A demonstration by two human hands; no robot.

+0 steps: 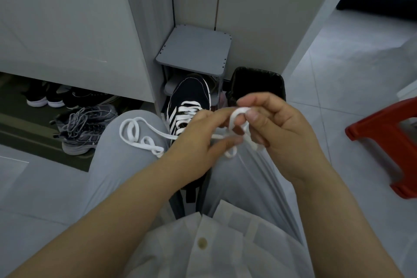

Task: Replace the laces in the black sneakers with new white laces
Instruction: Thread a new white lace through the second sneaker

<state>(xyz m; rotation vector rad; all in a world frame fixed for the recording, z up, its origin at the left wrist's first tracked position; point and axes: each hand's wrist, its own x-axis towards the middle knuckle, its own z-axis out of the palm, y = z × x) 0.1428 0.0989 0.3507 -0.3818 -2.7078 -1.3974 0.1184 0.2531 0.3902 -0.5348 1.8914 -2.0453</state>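
Open tiled floor (334, 88) lies to the right, bounded by a red stool (388, 142), while ahead a grey shelf unit (196, 50) and black bin (257, 83) crowd the corner beyond the black sneaker (191, 95).
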